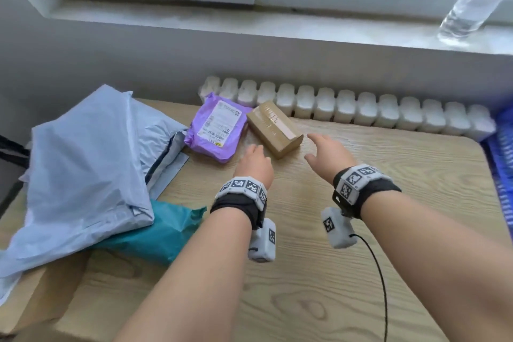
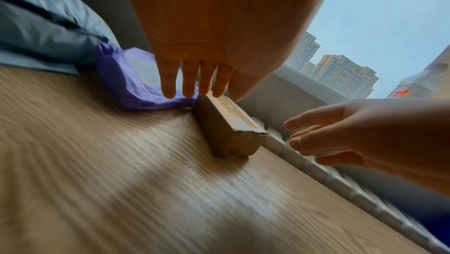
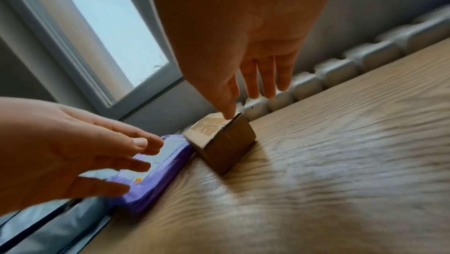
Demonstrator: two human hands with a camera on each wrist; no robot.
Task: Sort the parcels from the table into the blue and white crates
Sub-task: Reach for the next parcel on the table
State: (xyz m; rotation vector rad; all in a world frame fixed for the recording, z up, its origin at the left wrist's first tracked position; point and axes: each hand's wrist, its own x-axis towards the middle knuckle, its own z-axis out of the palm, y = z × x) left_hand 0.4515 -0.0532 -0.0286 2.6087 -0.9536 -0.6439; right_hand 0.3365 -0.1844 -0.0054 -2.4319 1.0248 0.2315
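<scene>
Reaching over wooden table (image 1: 361,230): left hand (image 1: 254,165) and right hand (image 1: 329,154) flanking taped cardboard box (image 1: 273,129), fingers straight, holding nothing. Purple mailer (image 1: 216,128) lying just left of box, label print unreadable. Blue crate (image 1: 502,164) sitting at table's right edge.

Left wrist view: fingers (image 2: 190,77) hovering spread above box (image 2: 228,133).

Right wrist view: fingers (image 3: 268,77) hanging extended over box (image 3: 224,140); tape writing blurred.

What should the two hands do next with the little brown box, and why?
Probably close in on the brown box from both sides and grip it. Both hands are open and empty: the left hand hovers by its near-left side, the right hand by its right end, neither touching it. The box lies on the table beside the purple parcel.
</scene>
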